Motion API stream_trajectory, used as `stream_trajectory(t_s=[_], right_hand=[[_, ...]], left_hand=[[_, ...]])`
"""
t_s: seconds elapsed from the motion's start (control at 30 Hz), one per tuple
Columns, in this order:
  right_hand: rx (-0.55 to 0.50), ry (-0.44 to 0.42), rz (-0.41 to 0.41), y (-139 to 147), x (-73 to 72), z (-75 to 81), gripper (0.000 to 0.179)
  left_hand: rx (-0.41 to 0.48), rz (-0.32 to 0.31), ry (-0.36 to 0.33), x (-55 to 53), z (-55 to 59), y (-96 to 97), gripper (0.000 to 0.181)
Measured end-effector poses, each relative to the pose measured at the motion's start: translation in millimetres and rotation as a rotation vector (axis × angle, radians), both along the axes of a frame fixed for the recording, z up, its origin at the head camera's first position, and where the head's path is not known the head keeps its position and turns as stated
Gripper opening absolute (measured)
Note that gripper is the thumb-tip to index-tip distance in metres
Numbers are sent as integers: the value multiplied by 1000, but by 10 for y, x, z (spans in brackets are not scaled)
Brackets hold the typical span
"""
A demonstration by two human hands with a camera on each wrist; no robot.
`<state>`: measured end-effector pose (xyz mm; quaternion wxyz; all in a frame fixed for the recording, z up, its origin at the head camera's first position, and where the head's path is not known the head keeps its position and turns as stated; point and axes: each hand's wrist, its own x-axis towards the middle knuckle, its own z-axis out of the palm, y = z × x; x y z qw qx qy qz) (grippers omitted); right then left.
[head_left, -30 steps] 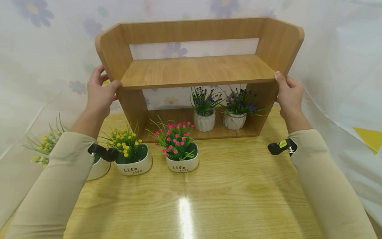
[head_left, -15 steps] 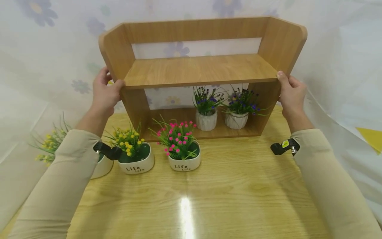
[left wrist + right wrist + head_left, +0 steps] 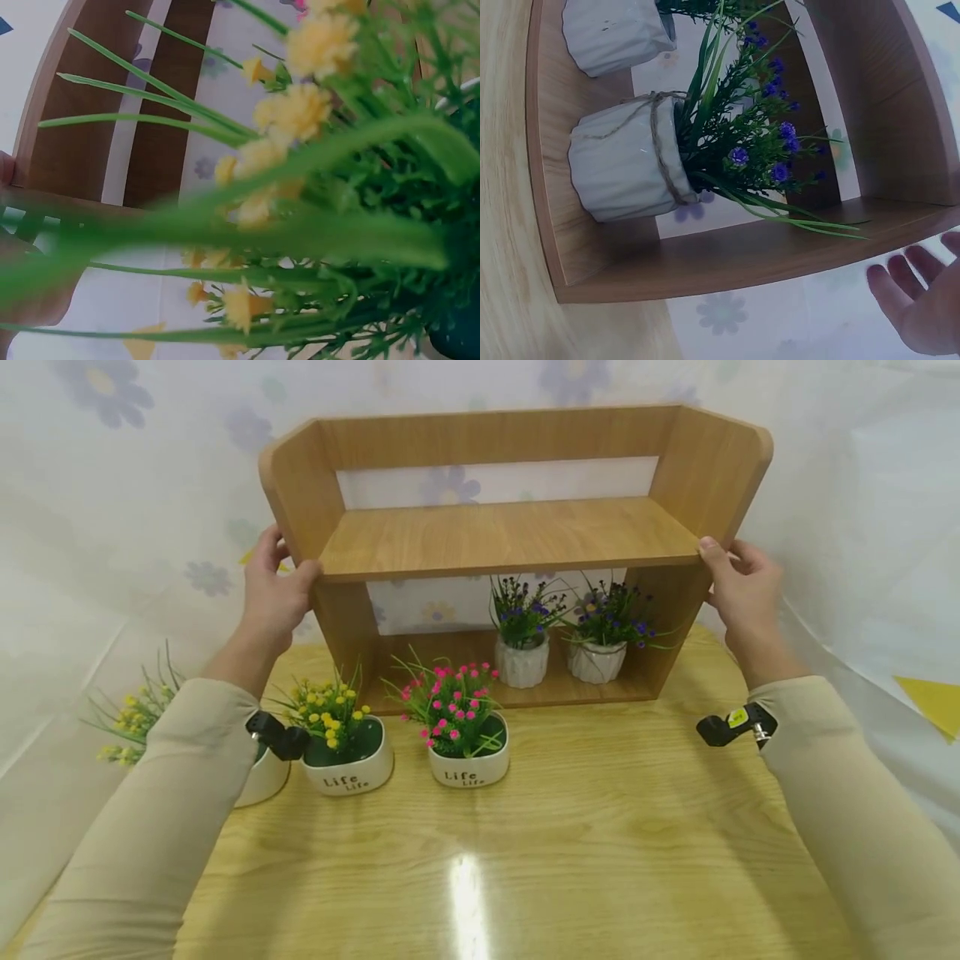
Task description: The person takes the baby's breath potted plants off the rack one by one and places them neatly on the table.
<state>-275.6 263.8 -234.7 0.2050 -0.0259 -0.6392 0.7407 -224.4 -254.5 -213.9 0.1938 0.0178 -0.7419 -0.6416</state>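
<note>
A wooden two-tier shelf (image 3: 517, 535) stands at the back of the table. My left hand (image 3: 277, 589) grips its left side panel, thumb at the front edge and fingers behind. At the right side panel, my right hand (image 3: 750, 593) has its thumb at the front edge; in the right wrist view its loose fingers (image 3: 889, 292) show a gap from the panel. Two white pots with purple flowers (image 3: 522, 656) (image 3: 597, 656) stand on the lower tier. A pink-flowered pot (image 3: 472, 768) stands in front. Yellow flowers (image 3: 300, 112) partly cover the left hand in the left wrist view.
Left of the pink pot stands a yellow-flowered planter (image 3: 348, 772); another planter (image 3: 266, 781) is partly behind the left sleeve. The wood-grain table (image 3: 570, 852) extends forward. A flower-print sheet (image 3: 165, 468) hangs behind, with a yellow triangle (image 3: 930, 702) at right.
The shelf's left end has shifted slightly right, with my left hand on it. My right hand has drawn outward a little, its fingers loosening from the panel. The pots keep their places.
</note>
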Motion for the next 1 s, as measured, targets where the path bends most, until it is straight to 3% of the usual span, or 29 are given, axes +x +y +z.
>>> stream_trajectory(t_s=[0.17,0.27,0.5,1.0], right_hand=[[44,107,-165,-28,167,62,53],[66,164,-193,-89,303,93,52],[117,303,-73,-309,556,-26,52],[248,236,167,-628,894,-419,50]], left_hand=[[-31,4,1,-3,10,11,58],[-30,-3,2,0,13,19,58],[0,-25,-5,12,18,17,59],[8,-36,2,20,0,11,58]])
